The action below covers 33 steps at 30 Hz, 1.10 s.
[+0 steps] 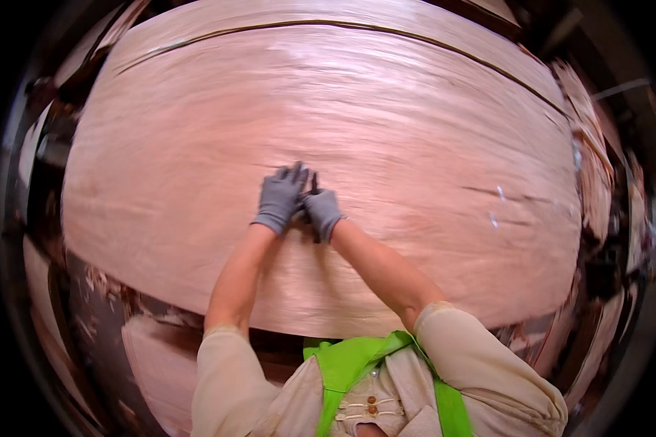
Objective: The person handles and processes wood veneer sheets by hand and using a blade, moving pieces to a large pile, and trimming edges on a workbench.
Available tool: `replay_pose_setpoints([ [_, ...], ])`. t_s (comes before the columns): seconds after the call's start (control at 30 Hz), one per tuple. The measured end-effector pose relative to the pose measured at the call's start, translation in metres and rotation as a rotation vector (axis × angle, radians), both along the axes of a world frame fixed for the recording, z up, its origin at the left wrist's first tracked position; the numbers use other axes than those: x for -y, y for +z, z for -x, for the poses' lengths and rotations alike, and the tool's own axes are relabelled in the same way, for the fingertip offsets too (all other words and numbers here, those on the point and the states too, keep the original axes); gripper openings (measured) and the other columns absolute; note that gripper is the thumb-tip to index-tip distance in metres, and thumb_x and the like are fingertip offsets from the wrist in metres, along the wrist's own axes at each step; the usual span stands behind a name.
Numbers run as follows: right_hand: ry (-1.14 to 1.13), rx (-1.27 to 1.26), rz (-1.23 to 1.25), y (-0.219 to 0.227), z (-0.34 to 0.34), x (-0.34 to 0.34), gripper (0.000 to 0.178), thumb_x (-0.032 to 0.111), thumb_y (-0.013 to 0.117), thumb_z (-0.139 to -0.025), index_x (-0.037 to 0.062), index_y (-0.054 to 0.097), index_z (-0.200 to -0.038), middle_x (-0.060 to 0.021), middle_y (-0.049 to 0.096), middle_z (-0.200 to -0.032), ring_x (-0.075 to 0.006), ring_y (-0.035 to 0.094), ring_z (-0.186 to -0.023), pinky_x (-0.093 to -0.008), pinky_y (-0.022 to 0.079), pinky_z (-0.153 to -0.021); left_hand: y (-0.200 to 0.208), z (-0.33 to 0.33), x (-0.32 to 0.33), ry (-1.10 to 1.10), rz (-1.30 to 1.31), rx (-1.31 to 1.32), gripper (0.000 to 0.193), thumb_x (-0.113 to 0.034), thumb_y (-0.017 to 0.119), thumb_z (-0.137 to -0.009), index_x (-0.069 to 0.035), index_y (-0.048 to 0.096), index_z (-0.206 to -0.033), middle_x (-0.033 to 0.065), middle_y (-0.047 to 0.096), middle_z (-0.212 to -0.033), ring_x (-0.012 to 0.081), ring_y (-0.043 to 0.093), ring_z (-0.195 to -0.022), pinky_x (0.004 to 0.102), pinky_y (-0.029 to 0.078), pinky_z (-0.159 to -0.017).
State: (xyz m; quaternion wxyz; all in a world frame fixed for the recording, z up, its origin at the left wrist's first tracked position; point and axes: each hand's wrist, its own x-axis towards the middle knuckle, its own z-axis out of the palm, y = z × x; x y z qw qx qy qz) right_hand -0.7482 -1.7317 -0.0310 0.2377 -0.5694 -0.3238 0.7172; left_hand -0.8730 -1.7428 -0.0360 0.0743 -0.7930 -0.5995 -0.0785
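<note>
A broad, pinkish-tan sheet of wood veneer (415, 240) lies spread in front of me. My left hand (278, 198), in a grey glove, presses flat near its middle with the fingers stretched forward. Right beside it, my right hand (321, 207), also gloved in grey, is closed around a slim dark hand tool (315, 182). The tool's dark ends stick out ahead of and behind the fist; its exact kind is too blurred to make out. The two hands nearly touch at the thumbs.
A long dark gap (328, 24) curves across the veneer's far part. Short splits with small whitish strips (500, 193) show to the right. Torn veneer pieces (590, 160) hang along the right edge. Another veneer sheet (153, 364) lies lower at the near left, beside scraps.
</note>
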Motion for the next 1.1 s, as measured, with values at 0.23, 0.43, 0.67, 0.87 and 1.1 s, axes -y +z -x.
replay_pose_setpoints([
  [0.23, -0.115, 0.108, -0.395, 0.025, -0.169, -0.025, 0.015, 0.014, 0.057, -0.086, 0.0013, 0.053, -0.092, -0.0048, 0.056, -0.067, -0.0111, 0.05, -0.049, -0.0275, 0.042, -0.045, 0.028, -0.074, -0.034, -0.133, -0.112, 0.262, 0.053, -0.011, 0.057, -0.067, -0.016, 0.056, -0.12, 0.0045, 0.053, -0.127, 0.0248, 0.055, -0.099, 0.0381, 0.046, -0.071],
  [0.43, -0.299, 0.304, -0.281, 0.003, -0.28, -0.07, 0.013, 0.003, 0.06, -0.08, 0.0012, 0.048, -0.083, -0.0088, 0.056, -0.062, -0.0151, 0.055, -0.047, -0.0278, 0.043, -0.04, 0.021, -0.234, -0.059, -0.346, -0.086, 0.365, 0.054, -0.004, 0.049, -0.073, -0.009, 0.046, -0.127, 0.0078, 0.053, -0.124, 0.022, 0.055, -0.097, 0.0362, 0.046, -0.07],
  [0.67, 0.144, 1.073, -0.66, 0.022, -0.29, -0.052, 0.051, 0.043, 0.054, -0.084, 0.0127, 0.051, -0.124, -0.0218, 0.059, -0.107, -0.0376, 0.056, -0.1, -0.0418, 0.045, -0.086, -0.009, -0.249, -0.058, -0.43, -0.069, 0.367, 0.037, -0.015, 0.054, -0.075, -0.014, 0.059, -0.112, 0.0044, 0.058, -0.119, 0.0269, 0.053, -0.105, 0.0427, 0.041, -0.08],
  [0.87, 0.132, 0.836, -0.597, 0.069, -0.405, 0.102, 0.026, 0.027, 0.059, -0.083, 0.0078, 0.054, -0.099, -0.0165, 0.063, -0.085, -0.0353, 0.06, -0.081, -0.0433, 0.048, -0.07, -0.006, -0.254, -0.058, -0.443, -0.058, 0.154, 0.032, -0.015, 0.051, -0.082, -0.016, 0.059, -0.113, 0.005, 0.058, -0.119, 0.03, 0.055, -0.103, 0.0405, 0.047, -0.081],
  [1.1, -0.111, 0.723, -0.257, 0.058, -0.586, 0.371, 0.027, 0.03, 0.059, -0.081, 0.0043, 0.059, -0.089, -0.0203, 0.061, -0.074, -0.0385, 0.06, -0.072, -0.0445, 0.047, -0.062, 0.03, -0.329, -0.017, -0.168, 0.044, -0.117, 0.046, -0.008, 0.049, -0.077, -0.013, 0.052, -0.123, 0.0162, 0.046, -0.131, 0.0338, 0.047, -0.115, 0.0432, 0.043, -0.087],
])
